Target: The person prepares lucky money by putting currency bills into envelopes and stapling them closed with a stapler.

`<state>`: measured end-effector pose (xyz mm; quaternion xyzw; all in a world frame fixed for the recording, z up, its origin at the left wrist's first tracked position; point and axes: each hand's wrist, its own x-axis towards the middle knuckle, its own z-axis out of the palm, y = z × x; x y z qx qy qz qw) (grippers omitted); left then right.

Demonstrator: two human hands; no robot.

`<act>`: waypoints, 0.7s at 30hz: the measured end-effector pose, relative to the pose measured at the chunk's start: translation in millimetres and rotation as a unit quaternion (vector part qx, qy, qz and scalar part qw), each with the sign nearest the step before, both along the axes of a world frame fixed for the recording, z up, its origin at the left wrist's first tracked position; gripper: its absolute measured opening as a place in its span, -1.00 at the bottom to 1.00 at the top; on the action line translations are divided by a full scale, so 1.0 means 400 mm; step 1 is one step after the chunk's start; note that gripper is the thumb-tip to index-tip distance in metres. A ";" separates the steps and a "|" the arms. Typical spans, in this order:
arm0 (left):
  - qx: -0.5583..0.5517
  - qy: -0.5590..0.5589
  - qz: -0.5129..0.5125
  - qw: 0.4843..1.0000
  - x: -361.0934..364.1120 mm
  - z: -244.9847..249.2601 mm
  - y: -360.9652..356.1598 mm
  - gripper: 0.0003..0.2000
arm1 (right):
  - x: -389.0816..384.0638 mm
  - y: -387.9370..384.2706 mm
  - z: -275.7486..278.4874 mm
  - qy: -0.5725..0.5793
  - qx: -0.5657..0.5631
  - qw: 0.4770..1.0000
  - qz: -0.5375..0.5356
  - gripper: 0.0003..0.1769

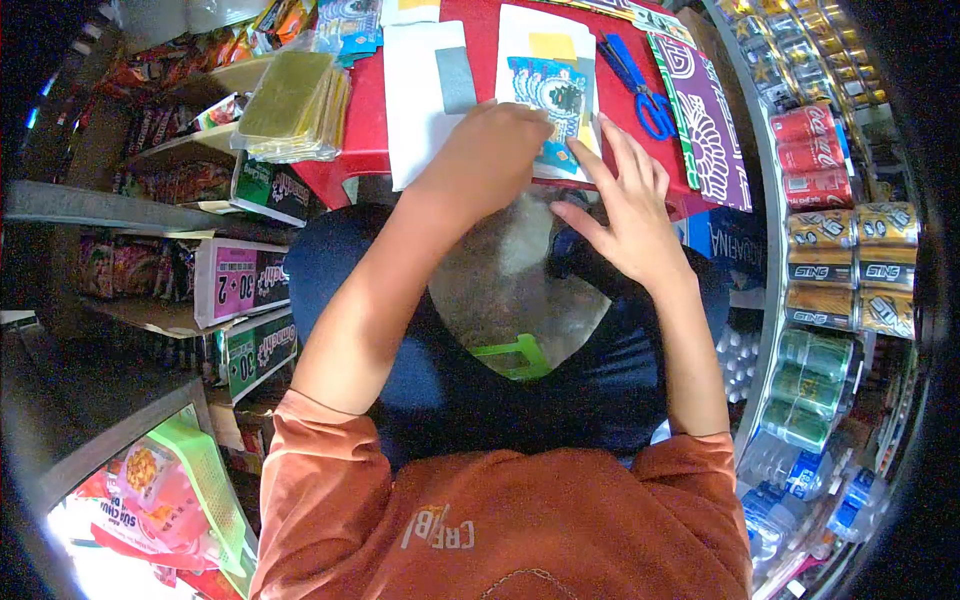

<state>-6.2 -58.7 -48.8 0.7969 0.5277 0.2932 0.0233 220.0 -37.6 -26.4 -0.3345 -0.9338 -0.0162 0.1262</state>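
A blue printed packet [548, 95] with a pale pattern lies over a white sheet [515, 30] on the red-covered table. My left hand [490, 155] is closed at the packet's lower left edge, its fingers curled under, so what they pinch is hidden. My right hand [630, 205] is open with fingers spread, the fingertips by the packet's lower right corner and the sheet's edge. Left of these, another white sheet [415, 110] carries a grey rectangle [456, 80]. Blue-handled scissors [655, 115] lie to the right, blades pointing away from me.
A stack of gold-coloured clear sleeves [290, 105] sits at the table's left edge. A purple patterned piece [715, 140] lies at the right. Shelves with noodle boxes [240, 280] stand on my left; drink cans [850, 260] and water bottles [790, 500] on my right.
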 end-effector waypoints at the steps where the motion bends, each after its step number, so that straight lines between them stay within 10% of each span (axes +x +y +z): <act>1: 0.005 0.002 -0.001 1.000 -0.001 -0.002 0.000 -0.62 | -0.002 0.001 0.001 0.001 0.001 1.000 -0.001 -0.16; 21: 0.162 -0.069 0.119 0.977 -0.048 0.124 -0.047 -0.55 | -0.044 0.013 0.049 0.071 -0.002 0.997 -0.026 -0.45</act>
